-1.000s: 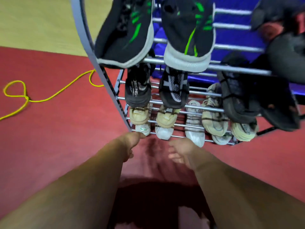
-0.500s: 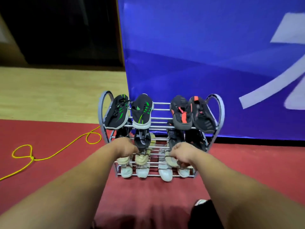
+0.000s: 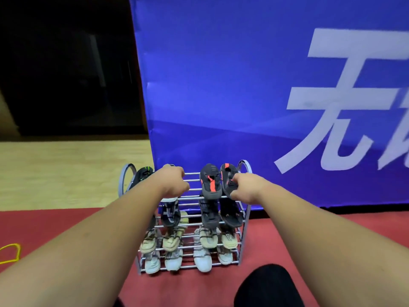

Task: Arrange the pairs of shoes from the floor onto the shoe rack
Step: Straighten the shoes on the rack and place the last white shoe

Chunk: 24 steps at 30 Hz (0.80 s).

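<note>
Head view: blue banner [image 3: 221, 85] behind, shoe rack [image 3: 247, 216] full on every tier, shoes lying front-to-back, heels toward us. Both hands reach the top tier equally: left hand [image 3: 174, 182] curled over the green-striped shoe [image 3: 168, 199], right hand [image 3: 245, 188] pinching the red-marked shoe [image 3: 228, 176].

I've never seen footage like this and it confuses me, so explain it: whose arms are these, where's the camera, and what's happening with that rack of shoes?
There is no machine here. These are a person's own bare arms, filmed by a single camera worn on their head that looks forward and down. In front of them a metal shoe rack stands on a red floor, with a blue banner behind it. The rack's tiers are full of shoes, dark ones above and beige and pale ones below. The left hand curls its fingers over a white-soled shoe on the top tier. The right hand grips a black-and-orange shoe beside its mate. A yellow cord lies at the left.
</note>
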Each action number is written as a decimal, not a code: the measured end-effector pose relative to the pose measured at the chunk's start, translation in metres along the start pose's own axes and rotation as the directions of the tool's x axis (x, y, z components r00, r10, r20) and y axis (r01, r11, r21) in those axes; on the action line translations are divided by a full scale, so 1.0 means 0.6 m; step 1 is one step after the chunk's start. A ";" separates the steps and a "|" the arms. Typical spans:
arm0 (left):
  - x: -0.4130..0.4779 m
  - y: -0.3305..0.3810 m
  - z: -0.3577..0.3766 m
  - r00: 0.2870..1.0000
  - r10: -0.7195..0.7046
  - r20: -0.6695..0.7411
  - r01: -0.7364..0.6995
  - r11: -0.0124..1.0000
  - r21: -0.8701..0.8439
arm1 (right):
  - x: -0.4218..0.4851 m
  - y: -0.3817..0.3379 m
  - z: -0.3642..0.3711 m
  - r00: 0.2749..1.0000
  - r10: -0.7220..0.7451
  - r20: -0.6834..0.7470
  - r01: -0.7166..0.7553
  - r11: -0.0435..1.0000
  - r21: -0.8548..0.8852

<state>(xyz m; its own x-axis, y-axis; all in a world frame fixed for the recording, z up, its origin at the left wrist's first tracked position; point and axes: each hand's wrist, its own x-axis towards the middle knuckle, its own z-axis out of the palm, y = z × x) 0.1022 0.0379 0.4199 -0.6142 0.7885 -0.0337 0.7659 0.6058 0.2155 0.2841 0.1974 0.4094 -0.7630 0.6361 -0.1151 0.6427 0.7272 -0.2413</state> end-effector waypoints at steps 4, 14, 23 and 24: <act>-0.012 0.015 -0.026 0.999 0.020 -0.033 -0.019 1.000 0.012 | -0.011 0.010 -0.027 0.998 -0.010 -0.056 0.006 0.997 -0.071; 0.070 0.010 0.035 0.998 0.042 -0.054 -0.044 0.998 -0.036 | 0.072 0.039 0.001 0.988 0.097 -0.121 -0.086 0.992 0.090; 0.204 0.030 0.212 0.998 -0.019 -0.057 0.009 0.984 -0.178 | 0.222 0.110 0.153 0.919 0.350 -0.179 -0.213 0.827 0.521; 0.216 0.033 0.231 0.998 -0.030 -0.055 0.019 0.982 -0.189 | 0.236 0.117 0.169 0.909 0.372 -0.189 -0.208 0.797 0.567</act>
<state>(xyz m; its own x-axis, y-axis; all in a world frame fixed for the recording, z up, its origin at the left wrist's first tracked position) 0.0640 0.1671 0.2844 -0.6467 0.7626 0.0139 0.7041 0.5899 0.3953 0.2140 0.3123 0.2785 -0.4416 0.8971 -0.0125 0.6312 0.3007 -0.7150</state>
